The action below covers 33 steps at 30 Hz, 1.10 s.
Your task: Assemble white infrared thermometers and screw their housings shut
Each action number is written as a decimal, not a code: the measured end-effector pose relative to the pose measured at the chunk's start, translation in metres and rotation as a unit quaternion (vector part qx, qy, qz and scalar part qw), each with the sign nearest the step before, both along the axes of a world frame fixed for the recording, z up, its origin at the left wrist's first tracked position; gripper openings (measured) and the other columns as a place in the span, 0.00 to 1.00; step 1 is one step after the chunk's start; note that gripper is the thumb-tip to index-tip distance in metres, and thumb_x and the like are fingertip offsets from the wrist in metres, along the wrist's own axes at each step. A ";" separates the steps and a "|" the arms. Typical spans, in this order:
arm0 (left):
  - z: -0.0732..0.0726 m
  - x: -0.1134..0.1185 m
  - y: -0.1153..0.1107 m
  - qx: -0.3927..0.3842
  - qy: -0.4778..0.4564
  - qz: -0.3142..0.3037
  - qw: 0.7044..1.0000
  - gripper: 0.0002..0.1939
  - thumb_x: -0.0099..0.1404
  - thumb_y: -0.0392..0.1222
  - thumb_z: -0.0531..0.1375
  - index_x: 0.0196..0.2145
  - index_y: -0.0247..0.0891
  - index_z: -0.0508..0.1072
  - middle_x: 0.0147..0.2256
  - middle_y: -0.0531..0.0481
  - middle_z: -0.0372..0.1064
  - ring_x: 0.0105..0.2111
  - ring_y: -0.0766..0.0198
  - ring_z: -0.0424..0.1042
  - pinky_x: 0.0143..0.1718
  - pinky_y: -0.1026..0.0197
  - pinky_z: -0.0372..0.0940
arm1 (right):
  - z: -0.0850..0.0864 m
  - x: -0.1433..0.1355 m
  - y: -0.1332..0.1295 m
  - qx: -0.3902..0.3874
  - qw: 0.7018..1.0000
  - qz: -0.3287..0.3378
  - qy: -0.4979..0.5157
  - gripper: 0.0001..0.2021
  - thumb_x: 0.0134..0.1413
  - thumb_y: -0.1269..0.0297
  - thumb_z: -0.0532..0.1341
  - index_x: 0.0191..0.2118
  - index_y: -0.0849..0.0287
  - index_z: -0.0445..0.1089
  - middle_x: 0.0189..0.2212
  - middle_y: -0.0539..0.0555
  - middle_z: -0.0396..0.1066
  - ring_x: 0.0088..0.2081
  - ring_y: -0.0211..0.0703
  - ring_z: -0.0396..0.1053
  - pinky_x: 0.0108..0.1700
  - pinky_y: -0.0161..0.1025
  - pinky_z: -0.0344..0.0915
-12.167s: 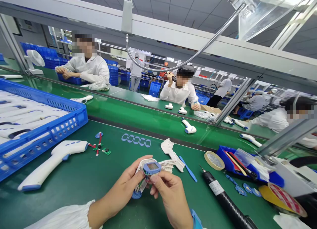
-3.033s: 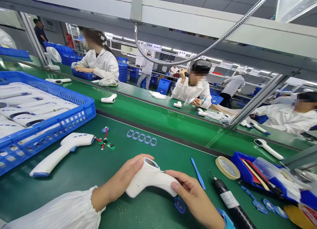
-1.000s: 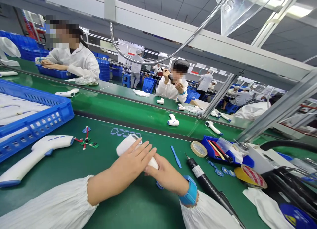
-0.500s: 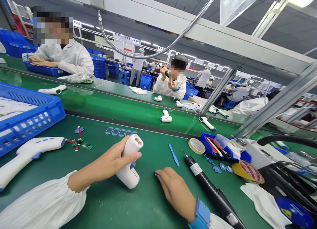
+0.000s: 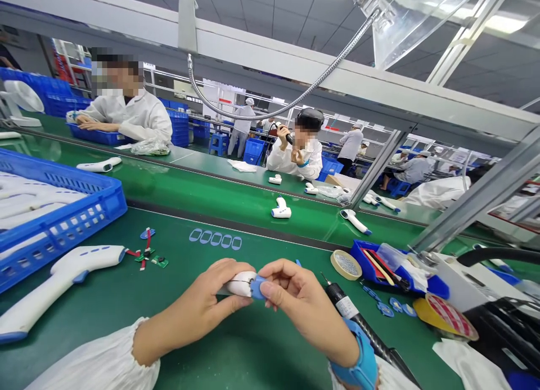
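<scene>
In my left hand (image 5: pixel 200 300), fingers wrapped round it, is a white thermometer gun (image 5: pixel 239 284), one end turned to the right. Most of its body is hidden by that hand. My right hand (image 5: pixel 297 294) pinches a small blue cap (image 5: pixel 257 288) against this end; whether it is seated cannot be seen. Both hands are above the green bench in front of me. Another thermometer gun (image 5: pixel 88 263) lies to the left, near small green circuit boards (image 5: pixel 159 260) with red ribbons.
At left stands a blue crate (image 5: pixel 97 210) of white housings. To the right lie a black electric screwdriver (image 5: pixel 346 305), a tape roll holding screws (image 5: pixel 346 264), a blue tool bin (image 5: pixel 358 252) and blue caps (image 5: pixel 395 304). Co-workers (image 5: pixel 139 117) sit across the green conveyor (image 5: pixel 202 196).
My right hand has lifted from the bench to the thermometer gun's end with the blue cap. My left hand has turned the gun over toward the right. The view has shifted slightly.
</scene>
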<state>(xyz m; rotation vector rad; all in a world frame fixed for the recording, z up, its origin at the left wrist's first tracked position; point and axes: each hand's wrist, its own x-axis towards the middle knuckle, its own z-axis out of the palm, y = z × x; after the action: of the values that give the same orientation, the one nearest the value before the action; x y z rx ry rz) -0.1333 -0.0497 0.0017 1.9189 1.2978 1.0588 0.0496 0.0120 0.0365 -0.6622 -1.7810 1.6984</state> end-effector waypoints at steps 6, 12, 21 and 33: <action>0.006 -0.001 -0.001 -0.014 -0.002 -0.021 1.000 0.13 0.64 0.41 0.56 0.47 0.49 0.64 0.43 0.56 0.65 0.42 0.65 0.62 0.44 0.63 0.56 | 0.003 -0.001 0.003 -0.011 1.000 0.012 0.003 0.08 0.51 0.64 0.65 0.34 0.63 0.70 0.21 0.47 0.66 0.24 0.30 0.62 0.27 0.27 0.60; 0.004 -0.001 -0.004 -0.023 0.003 -0.018 1.000 0.15 0.64 0.42 0.57 0.48 0.51 0.63 0.45 0.59 0.66 0.42 0.67 0.63 0.44 0.65 0.56 | -0.001 -0.006 0.003 -0.028 0.999 0.006 0.013 0.08 0.51 0.63 0.65 0.34 0.62 0.71 0.21 0.48 0.67 0.24 0.31 0.63 0.27 0.28 0.61; -0.009 0.005 -0.004 0.061 0.003 0.053 0.997 0.07 0.65 0.44 0.53 0.39 0.42 0.66 0.34 0.54 0.65 0.33 0.65 0.61 0.35 0.65 0.57 | -0.026 -0.019 -0.017 0.301 0.950 -0.077 0.009 0.15 0.57 0.66 0.58 0.50 0.49 0.66 0.49 0.51 0.64 0.51 0.43 0.61 0.53 0.38 0.58; 0.013 -0.004 0.003 -0.084 0.026 0.079 0.993 0.18 0.57 0.51 0.60 0.43 0.44 0.68 0.37 0.54 0.68 0.36 0.61 0.64 0.35 0.63 0.57 | -0.027 -0.012 0.005 0.094 0.977 -0.135 0.139 0.13 0.59 0.56 0.57 0.47 0.55 0.64 0.44 0.55 0.69 0.45 0.47 0.67 0.45 0.41 0.66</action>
<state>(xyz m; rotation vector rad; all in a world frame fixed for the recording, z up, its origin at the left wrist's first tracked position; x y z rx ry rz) -0.1375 -0.0470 0.0149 1.7521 1.5378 0.9474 0.0373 0.0169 0.0093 -0.5271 -1.5522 1.3494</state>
